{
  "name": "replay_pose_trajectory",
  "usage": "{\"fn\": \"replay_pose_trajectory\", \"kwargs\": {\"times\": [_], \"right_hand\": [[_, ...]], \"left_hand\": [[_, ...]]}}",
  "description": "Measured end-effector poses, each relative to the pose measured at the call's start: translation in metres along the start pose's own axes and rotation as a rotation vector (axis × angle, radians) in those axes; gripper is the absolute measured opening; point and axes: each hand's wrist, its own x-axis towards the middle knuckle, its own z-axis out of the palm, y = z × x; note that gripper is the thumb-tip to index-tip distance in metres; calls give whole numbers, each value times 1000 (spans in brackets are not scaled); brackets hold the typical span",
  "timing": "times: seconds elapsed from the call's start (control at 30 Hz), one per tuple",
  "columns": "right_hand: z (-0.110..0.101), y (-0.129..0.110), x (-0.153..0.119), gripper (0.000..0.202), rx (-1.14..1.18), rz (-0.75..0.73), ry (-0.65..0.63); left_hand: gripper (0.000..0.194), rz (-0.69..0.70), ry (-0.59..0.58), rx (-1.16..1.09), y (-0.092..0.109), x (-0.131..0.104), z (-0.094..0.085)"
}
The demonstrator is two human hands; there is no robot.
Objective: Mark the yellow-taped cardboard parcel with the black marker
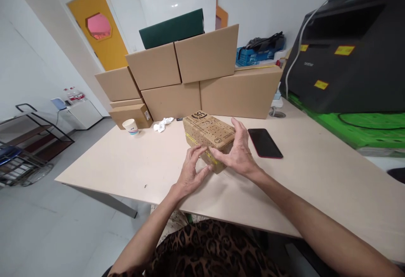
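Note:
A small printed cardboard box [209, 131] with yellow tape along its side rests on the pale table [152, 163]. Against its near left side is my left hand [193, 170], fingers curved and apart, thumb near the lower corner. My right hand [237, 152] is around the near right end, its fingers at the right side and its thumb over the front edge. Between them the hands have the box at its near end. A dark phone [265, 142] lies to the right of my right hand.
Several large cardboard boxes [234, 95] stand stacked along the back. A paper cup [130, 127], crumpled tissue [163, 124] and a black pen lie at the back left. A big black printer [351, 61] stands on green at the right.

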Motion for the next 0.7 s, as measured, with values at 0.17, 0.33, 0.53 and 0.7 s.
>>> {"fn": "replay_pose_trajectory", "kwargs": {"times": [0.17,0.33,0.53,0.7], "right_hand": [[-19,27,13,111,192,-28,-225],[-36,39,21,101,388,-10,-388],[-42,30,20,97,438,10,-494],[-44,28,19,101,423,-32,-524]], "left_hand": [[80,-106,339,37,-18,10,-20],[125,-206,269,-141,-51,18,-63],[136,-303,-26,-469,-75,23,-88],[119,-329,-186,-644,-63,24,-84]]}}
